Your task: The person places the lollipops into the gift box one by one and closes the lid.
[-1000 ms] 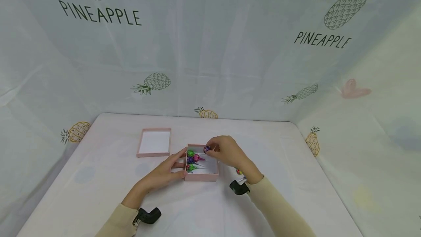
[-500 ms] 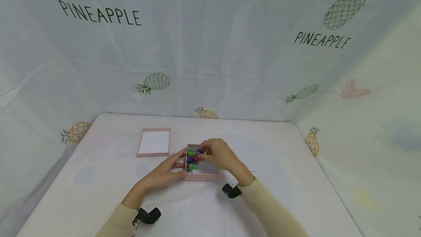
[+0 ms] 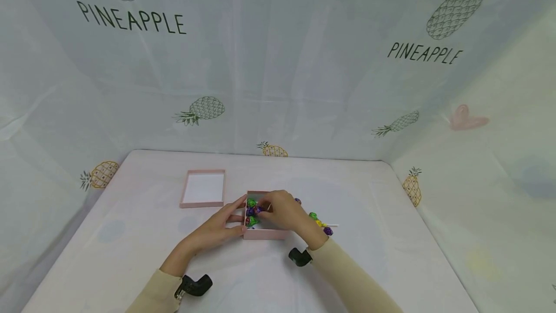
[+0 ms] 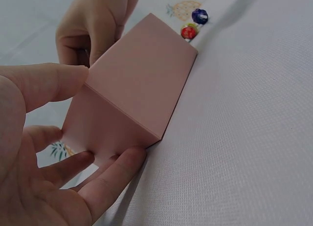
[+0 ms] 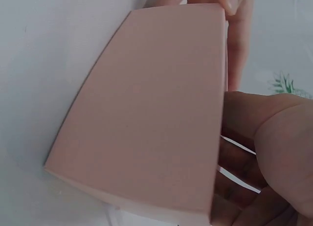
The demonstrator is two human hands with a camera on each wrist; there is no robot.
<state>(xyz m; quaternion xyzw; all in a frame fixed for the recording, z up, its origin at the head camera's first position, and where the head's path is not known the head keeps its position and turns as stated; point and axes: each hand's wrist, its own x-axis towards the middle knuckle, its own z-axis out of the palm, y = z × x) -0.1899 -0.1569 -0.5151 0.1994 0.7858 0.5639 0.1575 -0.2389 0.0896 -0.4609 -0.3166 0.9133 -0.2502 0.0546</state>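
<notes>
While your left hand just sits spread against the pink box, your right hand pinches a purple lollipop.

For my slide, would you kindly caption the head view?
Left hand touching a pink box, right hand pinching a purple lollipop inside.

Head view looks forward-down; wrist views (close) share the box.

Lollipops in box, lid to its left
</notes>
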